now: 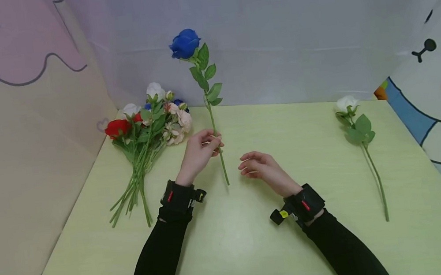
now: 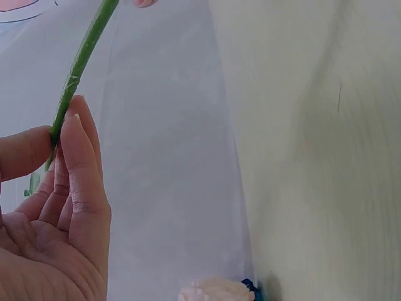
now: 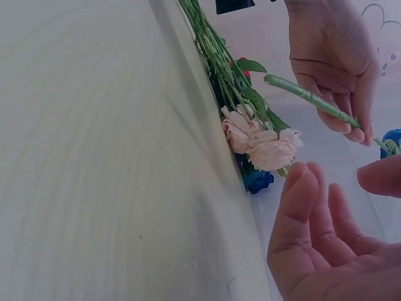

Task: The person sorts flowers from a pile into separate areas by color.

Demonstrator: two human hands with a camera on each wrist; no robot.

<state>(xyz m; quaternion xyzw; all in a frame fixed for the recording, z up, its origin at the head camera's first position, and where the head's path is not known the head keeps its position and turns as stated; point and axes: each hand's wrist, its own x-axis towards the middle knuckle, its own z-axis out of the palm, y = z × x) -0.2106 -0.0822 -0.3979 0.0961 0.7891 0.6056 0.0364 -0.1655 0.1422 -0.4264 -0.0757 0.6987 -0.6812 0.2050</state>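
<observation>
My left hand (image 1: 202,151) pinches the green stem of a blue rose (image 1: 185,44) between thumb and fingers, well below its leaves. The rose stands nearly upright over the table, bloom at the top, the cut end of the stem (image 2: 78,66) pointing down. In the left wrist view the thumb presses the stem against the fingertips. To the right of the stem, my right hand (image 1: 265,171) hovers with loosely bent fingers and nothing between them. The right wrist view shows its thumb and fingers apart, close to the stem end (image 3: 301,94).
A bunch of artificial flowers (image 1: 141,140) with red, white, pink and blue blooms lies at the table's left. One white rose (image 1: 347,104) lies alone at the right, its stem toward me. A pale curtain (image 1: 259,41) hangs behind the yellowish table (image 1: 283,122).
</observation>
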